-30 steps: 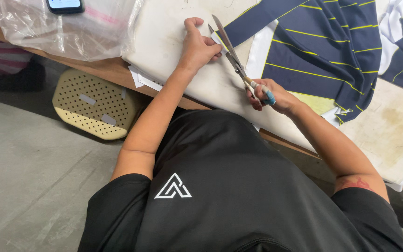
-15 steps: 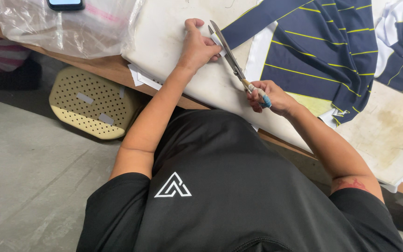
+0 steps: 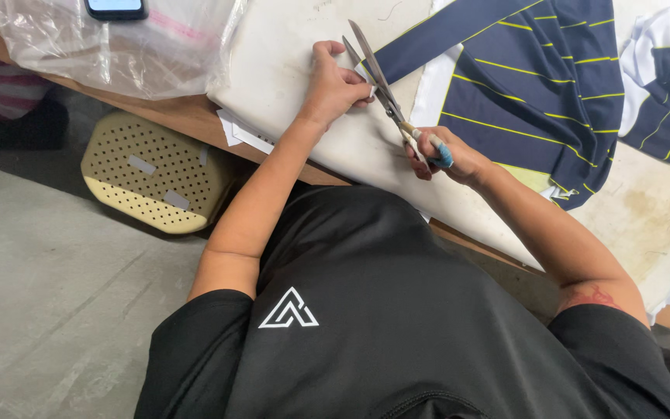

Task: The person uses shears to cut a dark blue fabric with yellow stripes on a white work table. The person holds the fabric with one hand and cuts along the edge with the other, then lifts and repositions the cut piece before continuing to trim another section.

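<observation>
Your right hand (image 3: pixel 453 159) is closed around the handles of the scissors (image 3: pixel 381 85), whose blades stand apart, tips pointing away from you. Your left hand (image 3: pixel 333 84) pinches a small white scrap (image 3: pixel 367 84) just beside the blades, fingers curled shut on it. Judged from this, trimming is under way: the blades have not closed, and the scrap remains uncut. The navy fabric (image 3: pixel 521 85) with thin yellow stripes lies flat past the scissors on the white cutting board (image 3: pixel 288 62). A clear plastic bag (image 3: pixel 141 54) rests at the table's left end.
</observation>
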